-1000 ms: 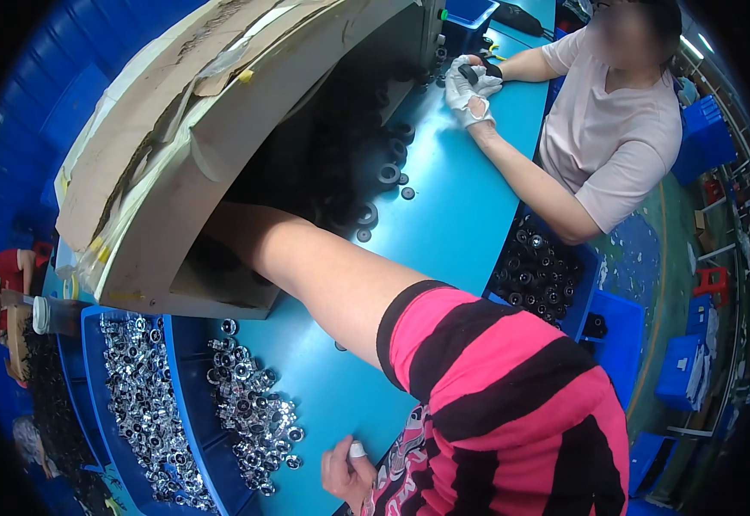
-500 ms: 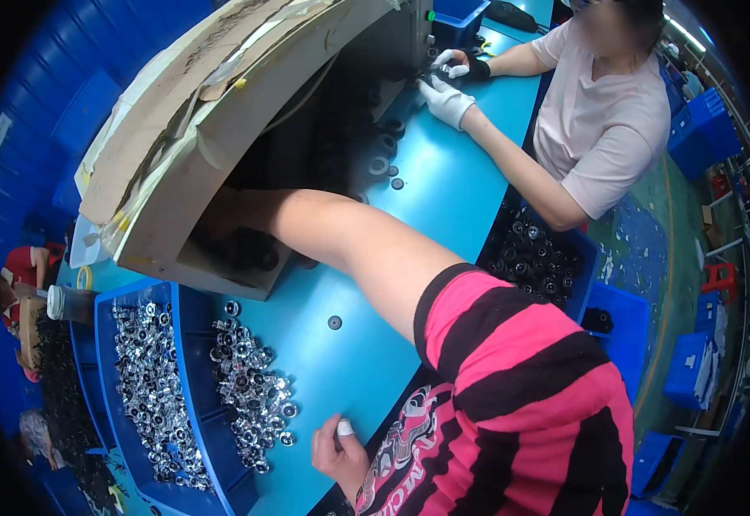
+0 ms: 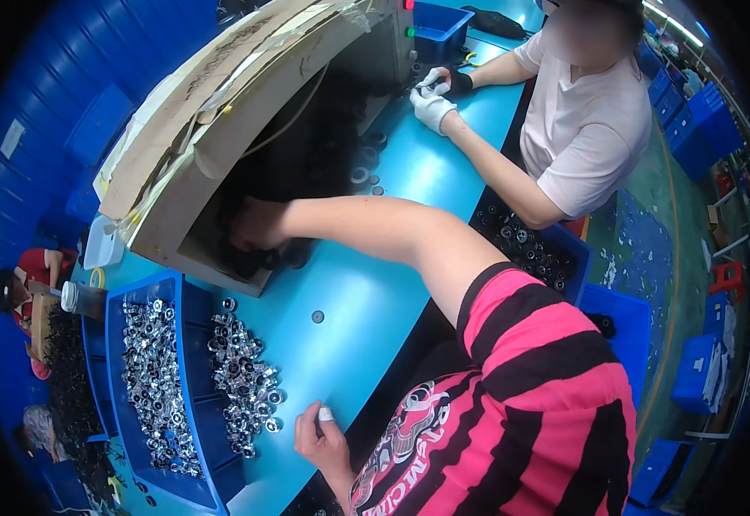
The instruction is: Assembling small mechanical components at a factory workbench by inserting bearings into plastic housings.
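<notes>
My right arm stretches across the blue-green tabletop (image 3: pixel 349 297) into the open side of a pale box-like housing (image 3: pixel 211 172) topped with torn cardboard. Just inside its shadowed opening is my right hand (image 3: pixel 261 225), close to dark round parts (image 3: pixel 259 260); its fingers are too dim to make out. At the table's near edge rests my left hand (image 3: pixel 321 440), fingers curled in, a white cover on one fingertip, nothing visible in it. Shiny silver ring-shaped parts (image 3: pixel 241 378) lie heaped beyond it. One small dark round part (image 3: pixel 318 317) sits alone between the hands.
Left of the heap, a blue bin (image 3: pixel 184 344) holds many silver parts. Across the table's far end, a co-worker's gloved hands (image 3: pixel 432 107) handle a small part. Blue bins of black parts (image 3: pixel 525 245) stand beside the table's right edge, below the co-worker's arm.
The view has shifted slightly. My right hand has come back a little toward the housing's opening and shows more than before. My left hand stays curled at the table edge.
</notes>
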Demonstrator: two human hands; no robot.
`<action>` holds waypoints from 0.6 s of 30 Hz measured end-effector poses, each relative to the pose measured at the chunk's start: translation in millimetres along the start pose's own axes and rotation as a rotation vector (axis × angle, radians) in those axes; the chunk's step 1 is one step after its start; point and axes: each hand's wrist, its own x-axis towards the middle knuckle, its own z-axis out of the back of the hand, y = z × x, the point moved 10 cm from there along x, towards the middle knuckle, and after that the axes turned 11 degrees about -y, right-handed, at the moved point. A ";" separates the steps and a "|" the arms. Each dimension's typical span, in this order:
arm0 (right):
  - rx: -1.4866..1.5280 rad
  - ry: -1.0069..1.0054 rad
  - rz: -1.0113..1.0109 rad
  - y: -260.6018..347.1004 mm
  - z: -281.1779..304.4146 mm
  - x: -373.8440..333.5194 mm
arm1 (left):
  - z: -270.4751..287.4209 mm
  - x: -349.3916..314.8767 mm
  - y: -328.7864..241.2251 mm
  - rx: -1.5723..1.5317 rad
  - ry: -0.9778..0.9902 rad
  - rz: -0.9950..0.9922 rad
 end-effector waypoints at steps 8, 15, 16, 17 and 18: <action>0.022 -0.328 -0.372 -10.6 11.5 9.4 | -2.8 -2.1 -5.6 0.039 -0.001 -0.037; 0.008 0.000 -0.395 -17.0 -11.4 30.9 | -2.9 -2.7 -4.7 0.093 -0.032 -0.046; 0.024 -0.021 -0.367 -12.8 -8.8 29.0 | -2.3 -2.9 -5.2 0.095 -0.030 -0.046; 0.040 -0.043 -0.341 -8.9 -6.5 24.0 | -2.2 -3.1 -4.6 0.088 -0.027 -0.044; 0.056 -0.067 -0.316 -6.7 -2.1 19.1 | -3.0 -2.4 -4.9 0.081 -0.023 -0.043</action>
